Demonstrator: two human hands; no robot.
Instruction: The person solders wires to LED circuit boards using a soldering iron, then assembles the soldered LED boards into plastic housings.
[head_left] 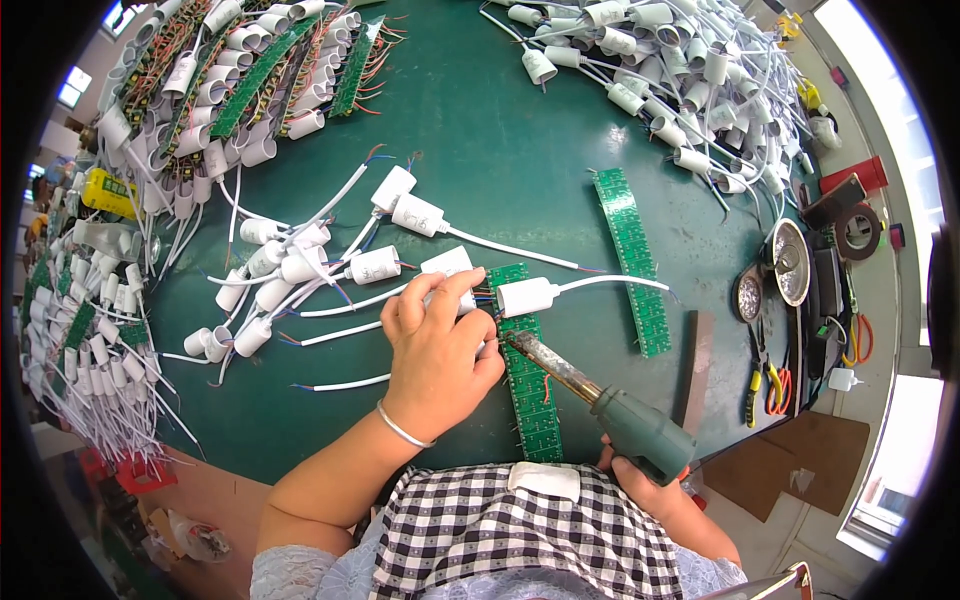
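Several white sockets [265,259] lie left; next, the left hand [440,350] curls, its exact grip hidden. Wires [484,294] are best steadied at the green board [532,405], mid-table, the soldering iron [605,405], grasped by the right hand [645,485], touching briefly.

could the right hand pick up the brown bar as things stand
Probably not: the right hand is occupied gripping the soldering iron, though the brown bar lies close by with nothing visible on top.
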